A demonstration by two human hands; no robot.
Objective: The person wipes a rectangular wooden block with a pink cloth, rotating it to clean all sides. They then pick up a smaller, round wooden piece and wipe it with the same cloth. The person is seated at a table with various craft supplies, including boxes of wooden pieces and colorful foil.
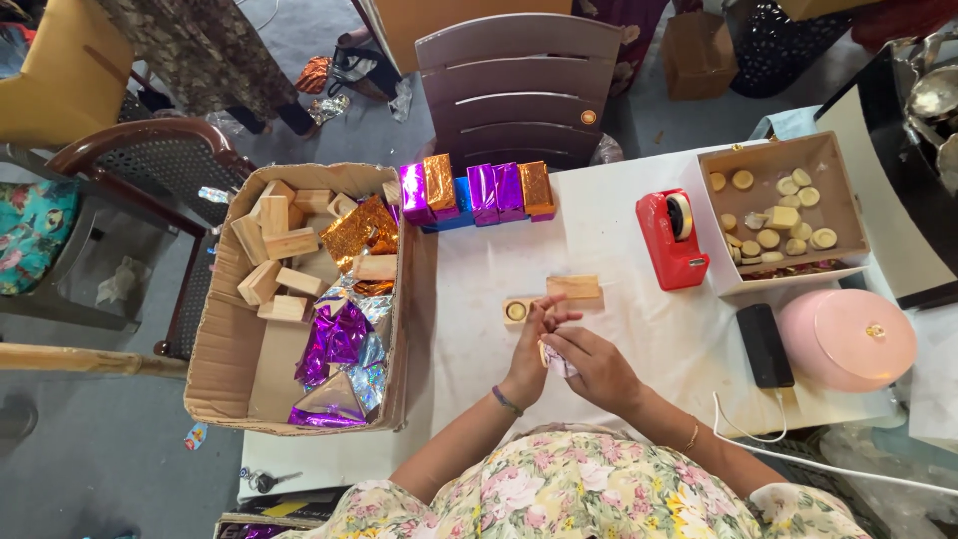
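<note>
Both hands meet over the white table (639, 329). The right hand (597, 367) curls around a small shiny packet (556, 361); the left hand (534, 344) pinches its edge. A smooth wooden block (574, 288) lies just beyond, near crinkly foil (344, 339) in a cardboard box (215, 369).

The small pale object (557, 361) gripped between the hands is mostly covered by the fingers of the right hand (596, 367), so its kind cannot be told. The palm of the left hand (531, 349) is turned away and unseen. The lower layers of wooden blocks (271, 262) in the cardboard box (225, 384) are buried under foil sheets (344, 344). The round pieces in the smaller box (836, 210) are too small to be identified. The metal ware (936, 100) at the right is cut off by the edge. The white cable (798, 461) is lost past the right edge. The keys (261, 481) below the counter (619, 250) are barely resolved.
</note>
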